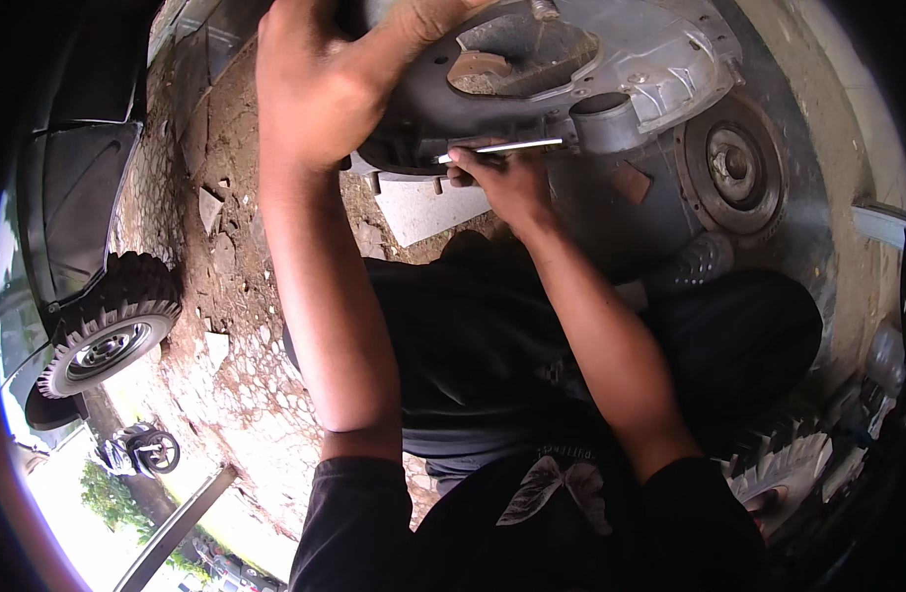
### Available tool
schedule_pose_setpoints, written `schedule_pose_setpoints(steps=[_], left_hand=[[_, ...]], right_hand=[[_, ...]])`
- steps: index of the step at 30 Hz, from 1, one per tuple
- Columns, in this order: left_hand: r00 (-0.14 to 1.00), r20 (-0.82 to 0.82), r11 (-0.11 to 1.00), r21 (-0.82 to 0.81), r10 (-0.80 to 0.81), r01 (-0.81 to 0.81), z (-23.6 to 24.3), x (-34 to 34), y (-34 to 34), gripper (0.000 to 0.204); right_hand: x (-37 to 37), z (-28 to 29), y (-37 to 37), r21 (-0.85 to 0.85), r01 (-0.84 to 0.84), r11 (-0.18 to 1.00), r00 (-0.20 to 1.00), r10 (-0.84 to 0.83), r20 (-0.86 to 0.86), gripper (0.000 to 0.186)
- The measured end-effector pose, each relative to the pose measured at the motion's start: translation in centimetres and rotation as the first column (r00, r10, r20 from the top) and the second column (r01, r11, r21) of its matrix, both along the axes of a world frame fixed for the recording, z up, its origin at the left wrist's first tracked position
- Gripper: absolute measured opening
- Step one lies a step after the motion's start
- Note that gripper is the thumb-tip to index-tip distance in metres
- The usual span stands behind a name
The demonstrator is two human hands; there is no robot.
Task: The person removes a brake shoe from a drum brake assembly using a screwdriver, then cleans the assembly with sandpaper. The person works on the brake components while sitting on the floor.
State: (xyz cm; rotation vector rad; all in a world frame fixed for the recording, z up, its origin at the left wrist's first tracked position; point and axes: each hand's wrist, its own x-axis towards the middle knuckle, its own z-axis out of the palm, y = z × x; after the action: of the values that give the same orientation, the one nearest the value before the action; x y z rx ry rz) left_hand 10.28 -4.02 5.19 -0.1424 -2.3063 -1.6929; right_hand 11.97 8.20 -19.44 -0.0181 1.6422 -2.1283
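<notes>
A large grey cast-metal housing (660,74) with a wide opening and a short round collar stands in front of me, resembling a gearbox bell housing. My right hand (507,183) is closed round a slim silver rod-shaped tool (522,146) at the housing's near lower edge. The tool lies nearly level, its right end close to the collar; its exact kind is unclear. My left hand (335,84) reaches up over the housing's left side, thumb stretched to the right. The upper edge cuts off its other fingers, so its grip is hidden.
A round metal disc like a flywheel (732,166) lies right of the housing. Beneath the housing's near edge is a pale flat sheet (428,212), with a small brown piece (631,184) nearby. A vehicle's wheel (113,345) stands at left; another tyre (784,469) is at lower right.
</notes>
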Motion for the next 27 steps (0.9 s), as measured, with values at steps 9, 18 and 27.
schedule_pose_setpoints(steps=[9,18,27], left_hand=[[0.996,-0.094,0.985,-0.172,-0.003,-0.013,0.5,0.6,-0.1,0.045],[0.976,-0.191,0.902,-0.396,0.104,-0.173,0.0,1.1,0.3,0.049],[0.983,-0.171,0.896,-0.423,0.069,-0.137,0.7,1.4,0.1,0.05]], right_hand=[[-0.8,2.2,-2.6,0.157,0.337,0.928,0.566,-0.067,-0.822,0.013],[0.1,2.9,-1.0,0.377,0.038,0.925,0.874,0.152,-0.462,0.02],[-1.1,2.4,-0.5,0.378,0.081,0.922,0.722,0.207,-0.66,0.02]])
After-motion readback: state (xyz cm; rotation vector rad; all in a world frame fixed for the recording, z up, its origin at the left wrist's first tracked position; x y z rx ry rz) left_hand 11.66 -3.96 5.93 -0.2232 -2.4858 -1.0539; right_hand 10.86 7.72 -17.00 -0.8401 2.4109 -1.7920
